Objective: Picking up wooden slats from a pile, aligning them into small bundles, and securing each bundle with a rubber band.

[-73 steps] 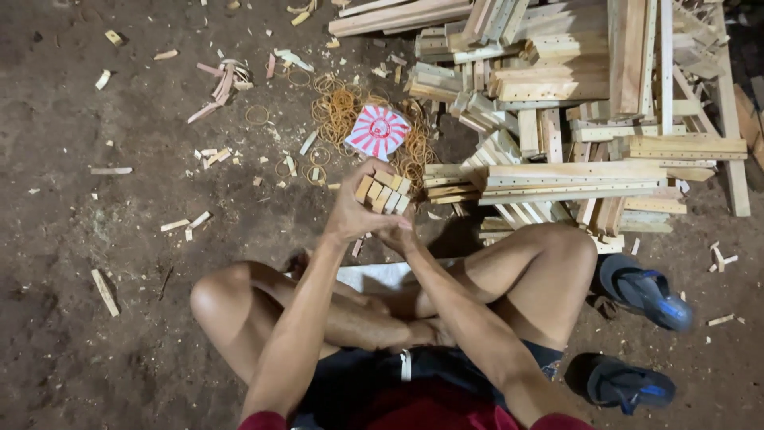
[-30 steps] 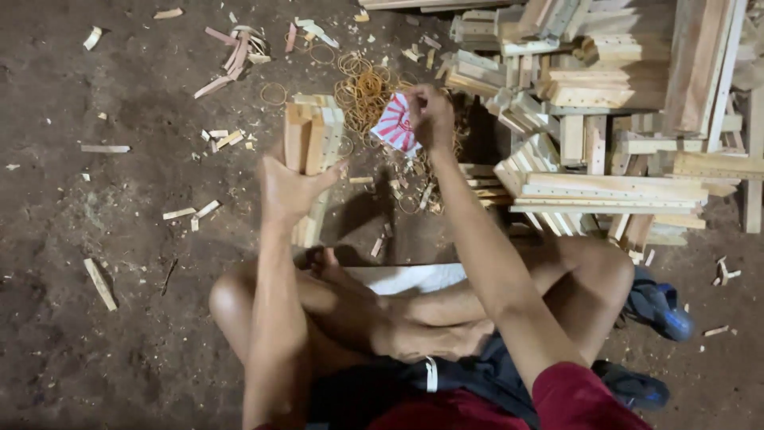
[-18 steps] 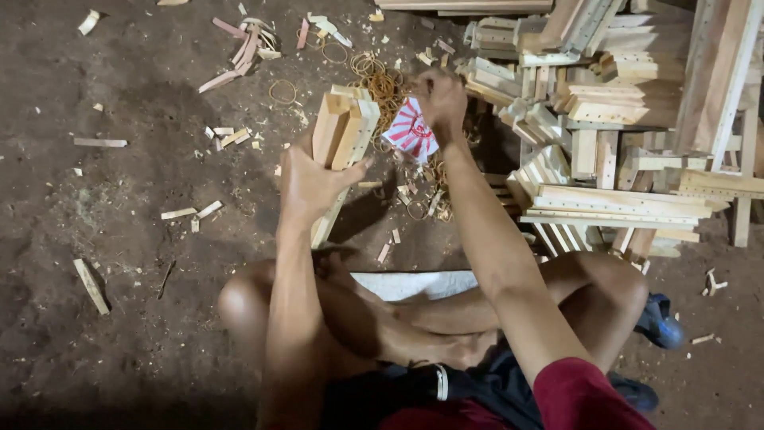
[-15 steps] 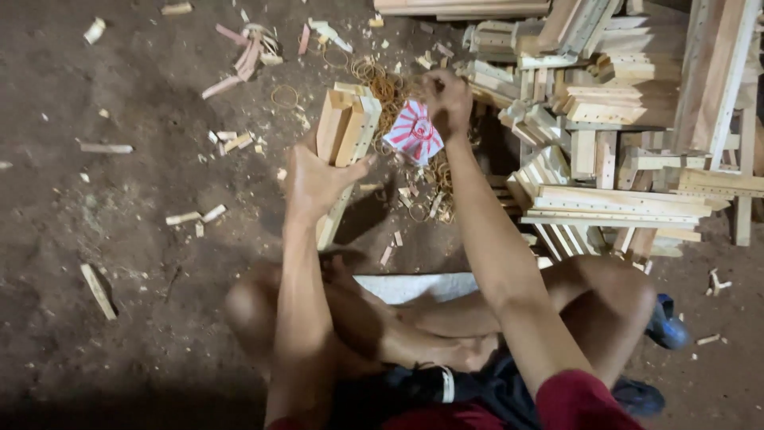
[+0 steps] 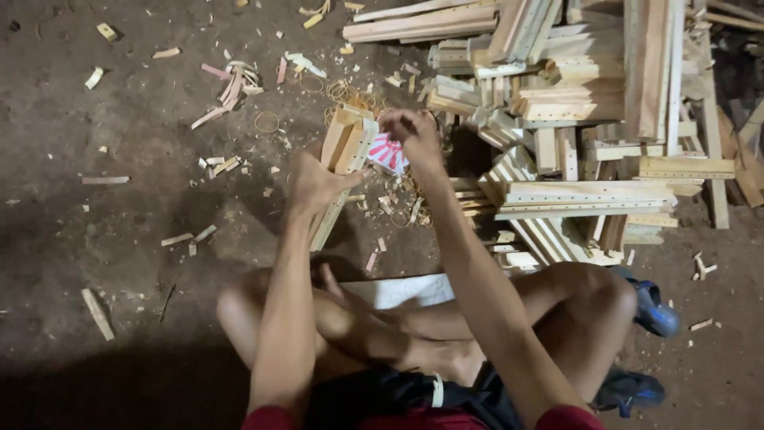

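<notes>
1. A bundle of wooden slats (image 5: 344,163) stands on end on the dirt floor (image 5: 103,239), tilted, in front of the seated person's crossed legs.
2. The left hand (image 5: 312,185) grips the bundle low on its side, fingers curled round the slats.
3. The right hand (image 5: 411,132) hovers just right of the bundle's top, fingers bunched together; whether they pinch anything I cannot tell.
4. A red-and-white striped packet (image 5: 387,153) lies just below that hand, among loose rubber bands (image 5: 350,94).
5. A big heap of cut timber (image 5: 589,119) fills the right side; blue sandals (image 5: 654,306) sit by the knee.
</notes>
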